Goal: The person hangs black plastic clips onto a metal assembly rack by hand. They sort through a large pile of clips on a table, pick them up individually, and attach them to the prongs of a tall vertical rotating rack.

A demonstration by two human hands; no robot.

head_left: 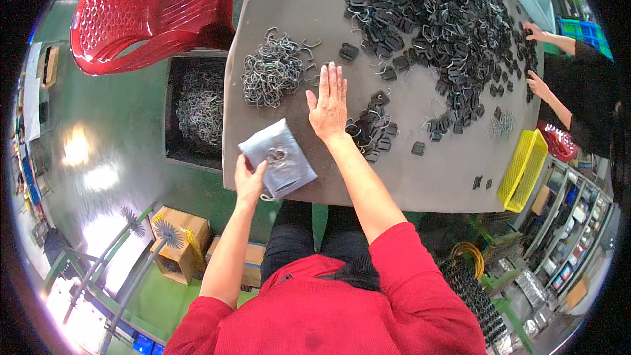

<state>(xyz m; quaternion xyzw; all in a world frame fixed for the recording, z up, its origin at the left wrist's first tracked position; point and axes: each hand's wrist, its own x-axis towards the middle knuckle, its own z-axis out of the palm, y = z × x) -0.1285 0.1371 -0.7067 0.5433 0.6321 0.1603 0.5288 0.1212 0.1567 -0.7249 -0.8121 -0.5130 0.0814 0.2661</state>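
At the table's near left edge, my left hand (248,181) grips a flat, light blue-grey square thing (292,174) that looks like a pouch or folded cloth. A few small metal pieces (276,155) lie on it. My right hand (328,108) is held flat over the grey table (296,0), fingers stretched out, holding nothing. Left of those fingers is a heap of bent silver wire hooks (271,72), with a few loose ones beside it. A small group of black buckle-like pieces (374,133) lies right of my right wrist.
A large pile of black pieces with wire hooks (434,20) covers the far right. Another person's hands (540,85) work at its right edge, near a yellow basket (524,171). Left of the table stand a red plastic chair (154,20) and a dark crate (172,115) of hooks.
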